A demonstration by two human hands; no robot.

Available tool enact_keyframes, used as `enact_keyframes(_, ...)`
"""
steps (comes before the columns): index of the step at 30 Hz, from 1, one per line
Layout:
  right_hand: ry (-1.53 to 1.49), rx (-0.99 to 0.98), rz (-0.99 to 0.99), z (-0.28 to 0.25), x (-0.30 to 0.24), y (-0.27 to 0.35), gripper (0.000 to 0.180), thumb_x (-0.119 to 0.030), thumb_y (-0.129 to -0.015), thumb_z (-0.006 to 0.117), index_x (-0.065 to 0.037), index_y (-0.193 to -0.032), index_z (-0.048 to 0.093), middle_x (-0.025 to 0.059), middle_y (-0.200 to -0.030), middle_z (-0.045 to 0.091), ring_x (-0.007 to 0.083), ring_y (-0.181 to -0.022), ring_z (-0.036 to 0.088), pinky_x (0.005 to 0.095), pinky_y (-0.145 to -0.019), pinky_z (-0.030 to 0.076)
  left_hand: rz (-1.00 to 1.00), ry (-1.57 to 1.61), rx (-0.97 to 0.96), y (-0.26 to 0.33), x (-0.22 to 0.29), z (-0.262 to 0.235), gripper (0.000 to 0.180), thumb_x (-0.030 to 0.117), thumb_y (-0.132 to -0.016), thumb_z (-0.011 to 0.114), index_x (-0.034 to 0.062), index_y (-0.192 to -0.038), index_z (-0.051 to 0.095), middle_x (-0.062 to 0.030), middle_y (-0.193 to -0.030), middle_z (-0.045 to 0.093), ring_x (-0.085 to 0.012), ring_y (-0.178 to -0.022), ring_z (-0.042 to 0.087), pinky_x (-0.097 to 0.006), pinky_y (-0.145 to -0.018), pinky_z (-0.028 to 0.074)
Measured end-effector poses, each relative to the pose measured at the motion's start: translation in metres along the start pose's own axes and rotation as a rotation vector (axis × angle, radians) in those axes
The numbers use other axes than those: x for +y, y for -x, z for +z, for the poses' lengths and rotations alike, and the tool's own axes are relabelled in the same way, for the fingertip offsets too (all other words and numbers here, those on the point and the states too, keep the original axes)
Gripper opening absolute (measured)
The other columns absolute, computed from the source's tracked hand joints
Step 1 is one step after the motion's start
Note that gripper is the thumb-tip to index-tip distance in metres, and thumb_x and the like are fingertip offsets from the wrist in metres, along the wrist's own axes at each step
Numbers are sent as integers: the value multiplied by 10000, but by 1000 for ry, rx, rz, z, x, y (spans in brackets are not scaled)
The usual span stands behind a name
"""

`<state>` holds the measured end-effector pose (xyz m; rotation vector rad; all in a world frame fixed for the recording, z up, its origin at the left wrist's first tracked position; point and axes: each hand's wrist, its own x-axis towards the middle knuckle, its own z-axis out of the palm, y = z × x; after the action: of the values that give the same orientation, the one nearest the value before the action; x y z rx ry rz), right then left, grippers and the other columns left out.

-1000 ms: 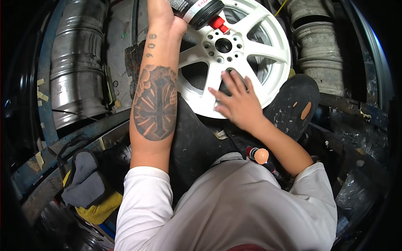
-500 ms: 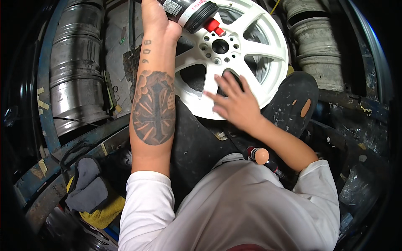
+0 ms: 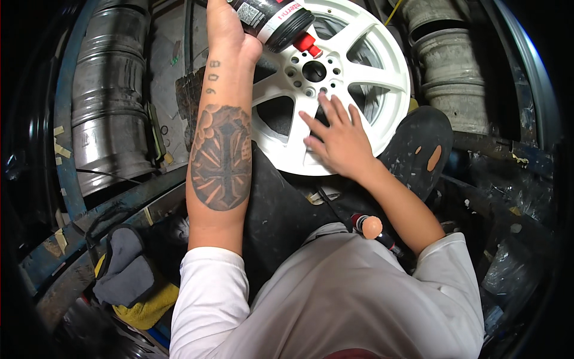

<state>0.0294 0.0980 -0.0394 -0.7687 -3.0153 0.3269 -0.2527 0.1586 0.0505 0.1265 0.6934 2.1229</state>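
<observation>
A white multi-spoke car wheel rim [image 3: 373, 75] lies face up in front of me, at the far side of my knees. My left hand [image 3: 229, 29] grips a black squeeze bottle [image 3: 263, 21], tilted so that its red nozzle [image 3: 308, 45] points down at the rim's hub; part of the bottle and most of the fingers are out of view or hidden. On the near side of the rim, my right hand [image 3: 342, 137] lies over a spoke with its fingers spread, holding nothing. Its fingertips point toward the hub holes.
Bare metal wheel barrels stand in a stack at the left [image 3: 110, 102] and another stack at the right [image 3: 451, 72]. By my lap lies a tool with a round orange pad [image 3: 372, 227]. A grey and yellow cloth [image 3: 128, 275] hangs at lower left over a blue metal frame [image 3: 70, 155].
My right hand has shifted slightly across the spoke, its fingers now nearer the hub. The bottle in my left hand has moved a little down and to the right.
</observation>
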Motion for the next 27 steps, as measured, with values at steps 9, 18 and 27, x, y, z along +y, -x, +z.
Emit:
enact_keyframes(9,28,5,-94,1,-15,12,605,-492,-1000,630,-304,-1564,524,181,-1664,387,371,-1540,349,607,-1214,293,45,-37,-13,5,-2,-5,334,409,-1033,680,112,-1174,626,-71,-965,695,-243,-861,716,-422,-783,643)
enact_keyframes(18,2,-48,-42,2,-4,16,588,-548,-1047,536,-372,-1602,463,179,-1707,311,399,-1565,288,626,-1227,258,25,-39,19,8,0,-1,318,383,-1025,686,103,-1160,621,-80,-941,684,-253,-824,707,-425,-761,640)
enact_keyframes(27,27,-11,-142,-4,-1,31,641,-626,-907,635,-468,-1520,534,35,-1721,319,359,-1559,310,612,-1231,295,-11,16,31,9,2,-2,349,411,-994,734,114,-1146,630,-81,-937,679,-262,-840,696,-439,-766,637)
